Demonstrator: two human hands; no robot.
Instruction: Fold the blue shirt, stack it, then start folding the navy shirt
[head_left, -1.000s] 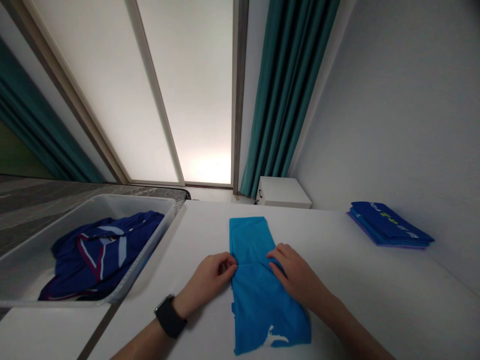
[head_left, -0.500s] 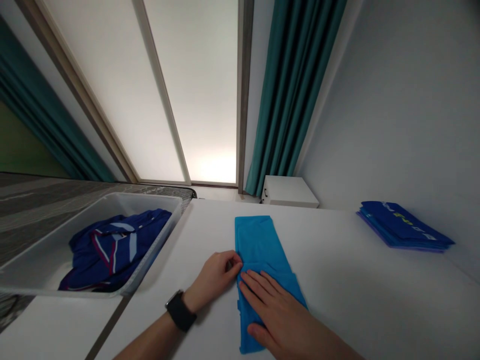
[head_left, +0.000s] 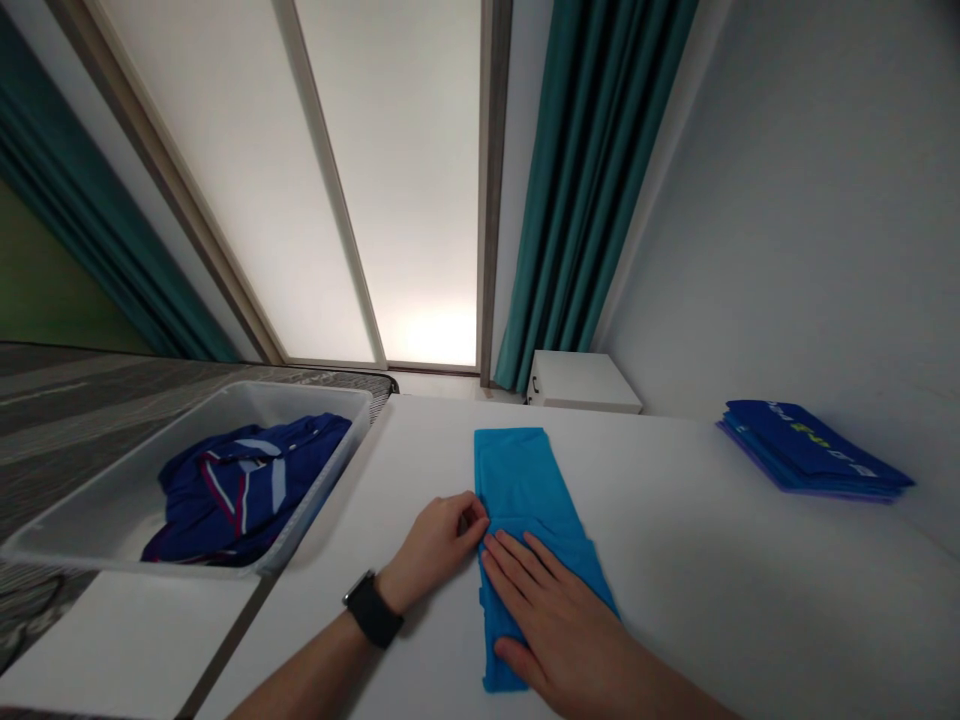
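Observation:
A bright blue folded garment (head_left: 514,470) lies as a long narrow strip on the white table; its exact kind does not show. At its left edge, near a crosswise fold, my left hand (head_left: 442,540) is closed in a pinch on the cloth. A black watch (head_left: 373,608) is on that wrist. My right hand (head_left: 551,615) rests flat on the nearer half of the garment, fingers stretched out and pointing away to the left. It covers part of the cloth under the palm.
Left of the table (head_left: 697,600), a translucent plastic bin (head_left: 315,395) holds a crumpled dark blue garment (head_left: 259,490) with red and white trim. At the right, by the wall, lies a stack of folded blue clothes (head_left: 814,450). A white cabinet (head_left: 585,380) stands beyond the far edge.
The view has shifted slightly, so everything sits a little differently in the picture. Both hands keep about the same places on the blue garment.

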